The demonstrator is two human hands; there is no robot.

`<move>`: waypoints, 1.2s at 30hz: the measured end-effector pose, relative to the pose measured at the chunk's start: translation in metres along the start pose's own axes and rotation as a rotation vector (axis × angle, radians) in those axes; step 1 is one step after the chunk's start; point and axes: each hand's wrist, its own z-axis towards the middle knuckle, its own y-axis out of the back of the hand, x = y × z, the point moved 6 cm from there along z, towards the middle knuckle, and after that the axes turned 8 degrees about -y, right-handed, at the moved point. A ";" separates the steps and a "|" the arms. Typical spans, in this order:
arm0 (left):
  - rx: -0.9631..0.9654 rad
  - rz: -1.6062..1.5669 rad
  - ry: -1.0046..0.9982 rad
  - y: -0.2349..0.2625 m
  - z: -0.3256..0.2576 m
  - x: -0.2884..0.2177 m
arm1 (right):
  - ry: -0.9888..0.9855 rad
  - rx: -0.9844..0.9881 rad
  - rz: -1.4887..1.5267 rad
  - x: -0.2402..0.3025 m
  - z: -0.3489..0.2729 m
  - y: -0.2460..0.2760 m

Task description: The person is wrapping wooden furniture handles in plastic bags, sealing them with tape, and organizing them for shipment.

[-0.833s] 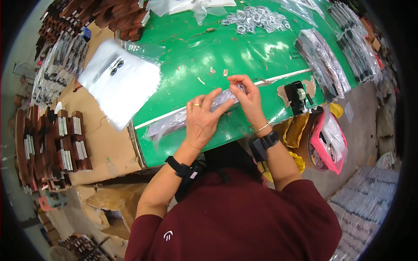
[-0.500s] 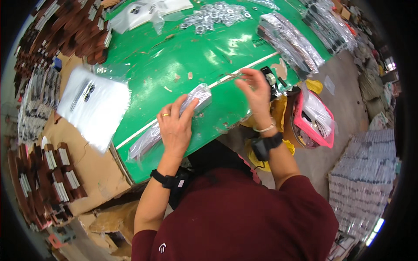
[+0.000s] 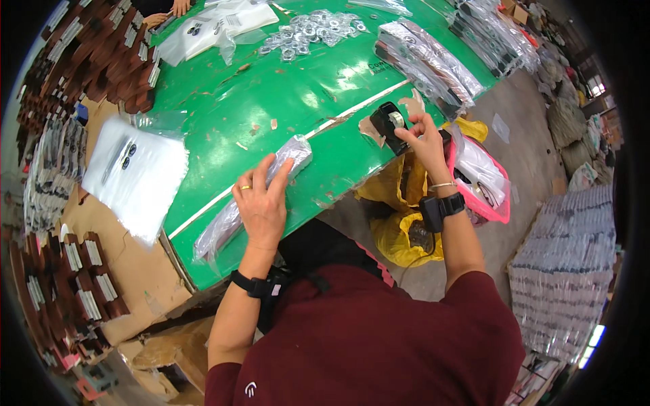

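The left hand rests on a long, narrow, silvery package wrapped in clear plastic, its fingers spread apart over the wrapping; the package lies slantwise on the glossy green surface, one end toward 7:30 and the other toward 1:30. At 2 o'clock from the left hand, a black tape dispenser with a pale roll sits by the near edge. The right hand is just beside it, with the dispenser at its 10 o'clock; the thumb and fingers curl toward one another, but I cannot tell whether they pinch any tape. From the right hand, a pile of long, clear-wrapped packages lies at 12 o'clock, a pink plastic basket stands at 4, and yellow bags hang or lie near 6:30. From the left hand, a heap of small ring-shaped pieces in clear plastic lies at 12:30, a stack of flat, whitish translucent plastic bags between 9 and 10, and dark brown blocks with pale strips at 8.
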 end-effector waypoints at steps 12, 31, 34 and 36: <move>-0.007 -0.026 0.022 0.003 0.003 0.000 | -0.105 0.140 0.327 -0.002 -0.052 0.050; -0.069 0.035 -0.004 -0.007 -0.015 -0.010 | -0.253 0.382 0.561 -0.025 -0.090 -0.041; -0.075 0.048 -0.005 -0.008 -0.014 -0.013 | -0.231 0.543 0.681 0.047 -0.103 -0.068; -0.076 0.041 -0.025 -0.010 -0.013 -0.016 | -0.155 0.551 0.785 0.089 -0.107 -0.080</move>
